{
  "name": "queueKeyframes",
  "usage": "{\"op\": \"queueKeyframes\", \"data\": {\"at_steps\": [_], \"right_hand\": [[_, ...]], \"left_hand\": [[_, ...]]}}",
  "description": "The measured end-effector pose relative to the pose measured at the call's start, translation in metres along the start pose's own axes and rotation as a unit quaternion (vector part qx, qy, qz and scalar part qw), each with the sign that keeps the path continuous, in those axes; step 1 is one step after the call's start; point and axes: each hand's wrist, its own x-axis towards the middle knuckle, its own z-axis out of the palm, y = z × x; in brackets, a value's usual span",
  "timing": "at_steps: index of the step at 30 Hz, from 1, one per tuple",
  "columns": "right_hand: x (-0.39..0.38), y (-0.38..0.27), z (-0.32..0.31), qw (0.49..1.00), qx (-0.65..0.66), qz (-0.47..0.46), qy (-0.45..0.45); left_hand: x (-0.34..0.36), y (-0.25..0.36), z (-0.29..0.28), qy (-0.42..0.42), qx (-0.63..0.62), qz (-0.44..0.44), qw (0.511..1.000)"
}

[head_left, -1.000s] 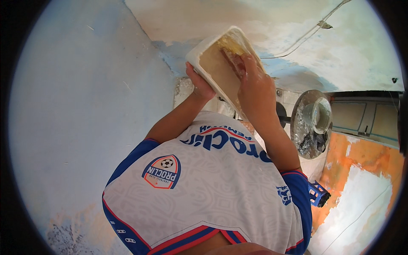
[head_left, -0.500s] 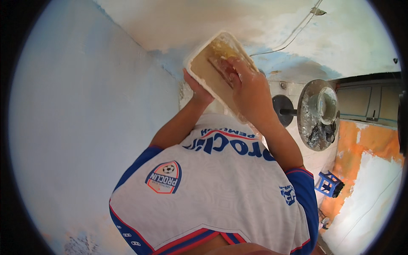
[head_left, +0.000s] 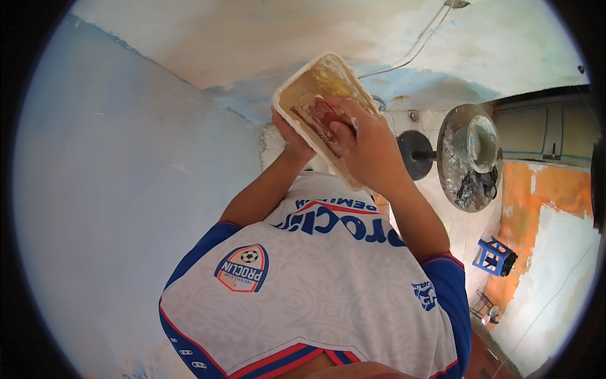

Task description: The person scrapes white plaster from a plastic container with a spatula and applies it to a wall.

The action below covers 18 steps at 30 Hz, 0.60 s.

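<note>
A rectangular plastic tub (head_left: 299, 74) with a cream, putty-smeared rim is held tilted in front of my chest. My left hand (head_left: 292, 138) is closed around its left side from below, with most of the fingers hidden behind it. Inside the tub, my right hand (head_left: 369, 142) grips a reddish-brown scraper (head_left: 326, 115), thumb on the near face. Pale putty crusts the scraper's flat blade, which lies against the tub's inner side. Yellowish-white residue coats the far end of the tub.
Blue-grey wall (head_left: 120, 189) rises close on my left; a patchy wall (head_left: 252, 38) with a loose cable (head_left: 410, 60) stands ahead. To the right, a round pedestal table (head_left: 449, 148) bears a whitish bowl (head_left: 485, 146) and a black plastic bag (head_left: 485, 183). Farther back stands a blue stool (head_left: 487, 258).
The scraper has turned so that more of its reddish face and crusted blade shows inside the tub. My view has shifted slightly; both hands keep their holds.
</note>
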Motion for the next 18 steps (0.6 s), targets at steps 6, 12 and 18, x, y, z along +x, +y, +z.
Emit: {"op": "queueKeyframes", "data": {"at_steps": [6, 12, 18], "right_hand": [[-0.005, 0.017, -0.017, 1.000, 0.020, -0.019, 0.014], [-0.003, 0.029, -0.061, 0.998, 0.066, 0.004, -0.018], [0.000, 0.055, -0.098, 0.990, 0.132, -0.004, -0.044]], "left_hand": [[0.014, -0.021, 0.005, -0.001, 0.020, -0.001, 1.000], [0.033, -0.045, 0.006, -0.013, 0.003, 0.011, 1.000], [0.044, -0.071, 0.024, -0.020, 0.020, 0.037, 0.999]]}}
